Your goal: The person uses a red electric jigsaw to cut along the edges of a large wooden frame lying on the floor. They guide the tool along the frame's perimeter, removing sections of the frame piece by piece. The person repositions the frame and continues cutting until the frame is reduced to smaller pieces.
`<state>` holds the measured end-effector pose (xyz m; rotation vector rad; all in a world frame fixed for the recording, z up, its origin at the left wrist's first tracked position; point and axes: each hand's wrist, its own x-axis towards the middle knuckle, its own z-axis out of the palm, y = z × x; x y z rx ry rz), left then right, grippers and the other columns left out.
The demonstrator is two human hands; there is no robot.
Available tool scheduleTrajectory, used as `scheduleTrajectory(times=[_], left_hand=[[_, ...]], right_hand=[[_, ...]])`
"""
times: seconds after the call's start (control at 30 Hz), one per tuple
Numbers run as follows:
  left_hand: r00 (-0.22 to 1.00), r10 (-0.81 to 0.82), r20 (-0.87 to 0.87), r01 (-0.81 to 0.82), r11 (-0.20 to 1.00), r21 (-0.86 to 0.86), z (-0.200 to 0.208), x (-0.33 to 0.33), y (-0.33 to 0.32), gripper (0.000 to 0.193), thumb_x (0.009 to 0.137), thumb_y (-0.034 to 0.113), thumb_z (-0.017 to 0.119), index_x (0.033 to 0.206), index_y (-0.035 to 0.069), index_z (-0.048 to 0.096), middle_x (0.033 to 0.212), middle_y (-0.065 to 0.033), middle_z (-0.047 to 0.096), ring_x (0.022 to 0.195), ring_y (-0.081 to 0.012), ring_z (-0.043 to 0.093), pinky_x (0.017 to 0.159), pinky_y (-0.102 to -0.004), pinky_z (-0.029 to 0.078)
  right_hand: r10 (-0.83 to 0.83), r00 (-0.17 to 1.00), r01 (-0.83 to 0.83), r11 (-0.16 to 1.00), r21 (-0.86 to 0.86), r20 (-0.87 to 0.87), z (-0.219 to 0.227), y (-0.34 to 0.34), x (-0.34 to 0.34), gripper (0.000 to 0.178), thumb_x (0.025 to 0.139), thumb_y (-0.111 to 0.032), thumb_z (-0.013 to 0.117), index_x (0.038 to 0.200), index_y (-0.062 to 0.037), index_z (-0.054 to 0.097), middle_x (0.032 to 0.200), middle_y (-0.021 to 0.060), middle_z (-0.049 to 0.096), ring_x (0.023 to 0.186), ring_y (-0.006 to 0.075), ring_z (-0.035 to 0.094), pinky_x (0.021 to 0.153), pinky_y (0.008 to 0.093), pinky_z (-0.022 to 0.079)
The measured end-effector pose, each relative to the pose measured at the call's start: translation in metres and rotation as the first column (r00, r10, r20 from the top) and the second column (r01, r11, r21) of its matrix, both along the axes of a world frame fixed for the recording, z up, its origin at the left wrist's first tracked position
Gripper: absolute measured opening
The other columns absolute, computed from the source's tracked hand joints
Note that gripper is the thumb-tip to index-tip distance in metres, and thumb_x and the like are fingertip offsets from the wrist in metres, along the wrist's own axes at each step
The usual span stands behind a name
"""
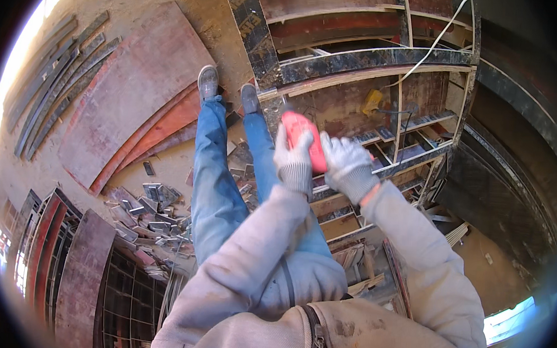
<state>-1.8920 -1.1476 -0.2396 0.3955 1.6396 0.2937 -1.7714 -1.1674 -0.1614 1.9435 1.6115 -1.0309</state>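
Note:
A red power drill is held out in front of me, its dark narrow nose pointing away toward a corner of the wooden framework. My left hand, in a pale work glove, is closed around the left side of the drill's body. At the drill's right and rear side my gloved right hand is closed on it too. Whether the nose touches the wood I cannot tell. A yellow tool-like object lies on a panel inside the framework, to the right of the drill.
A white cable hangs across the framework. Offcuts are strewn by my legs. Reddish panels and curved dark strips lie on the sandy floor at left. More panels stand at lower left, and big dark curved boards at right.

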Motion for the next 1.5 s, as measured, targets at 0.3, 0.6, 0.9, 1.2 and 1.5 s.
scheduleTrajectory(times=[0.3, 0.6, 0.9, 1.2, 1.5], left_hand=[[0.989, -0.140, -0.054, 0.141, 0.990, 0.006, -0.058, 0.011, 0.066, 0.080, 0.082, 0.029, 0.083, 0.153, 0.004, 0.054, 0.141, -0.0210, 0.066, 0.123, -0.0289, 0.068, 0.106, -0.0353, 0.050], [0.991, -0.105, -0.080, 0.103, 0.994, -0.031, -0.065, 0.018, 0.075, 0.074, 0.080, 0.029, 0.083, 0.147, 0.008, 0.061, 0.132, -0.0185, 0.071, 0.115, -0.0257, 0.071, 0.099, -0.0349, 0.053], [0.980, -0.173, -0.094, 0.166, 0.984, -0.069, -0.076, 0.016, 0.099, 0.081, 0.076, 0.029, 0.085, 0.148, 0.004, 0.060, 0.138, -0.0204, 0.068, 0.119, -0.0279, 0.069, 0.103, -0.0358, 0.052], [0.999, -0.011, -0.037, 0.003, 0.977, -0.214, -0.069, 0.012, 0.113, 0.079, 0.079, 0.015, 0.086, 0.151, 0.001, 0.056, 0.150, -0.0186, 0.060, 0.129, -0.0264, 0.064, 0.109, -0.0345, 0.048], [0.993, 0.114, 0.019, -0.104, 0.954, -0.280, -0.093, 0.011, 0.111, 0.079, 0.085, 0.012, 0.083, 0.156, 0.004, 0.048, 0.142, -0.0162, 0.063, 0.118, -0.0276, 0.066, 0.099, -0.0417, 0.055]], right_hand=[[-0.104, 0.991, 0.109, 0.992, 0.057, -0.087, -0.063, 0.043, 0.016, 0.035, 0.081, -0.017, 0.073, 0.111, -0.0044, 0.058, 0.093, 0.0196, 0.075, 0.091, 0.0380, 0.075, 0.080, 0.0492, 0.060], [-0.152, 0.983, 0.143, 0.986, -0.091, -0.105, -0.053, 0.073, 0.025, 0.031, 0.082, -0.019, 0.074, 0.108, -0.0034, 0.067, 0.096, 0.0221, 0.076, 0.094, 0.0377, 0.076, 0.083, 0.0476, 0.060], [-0.250, 0.955, 0.236, 0.966, -0.102, -0.159, -0.057, 0.089, 0.016, 0.035, 0.080, -0.025, 0.075, 0.106, -0.0022, 0.067, 0.096, 0.0240, 0.076, 0.092, 0.0400, 0.076, 0.082, 0.0490, 0.061], [-0.162, 0.978, 0.135, 0.971, -0.196, -0.132, -0.058, 0.110, 0.012, 0.033, 0.086, -0.023, 0.071, 0.111, -0.0025, 0.071, 0.104, 0.0193, 0.077, 0.098, 0.0346, 0.077, 0.084, 0.0457, 0.061], [-0.077, 0.979, 0.044, 0.984, -0.175, -0.189, -0.062, 0.124, 0.025, 0.030, 0.084, -0.023, 0.072, 0.107, -0.0031, 0.073, 0.098, 0.0193, 0.078, 0.094, 0.0340, 0.077, 0.083, 0.0454, 0.061]])
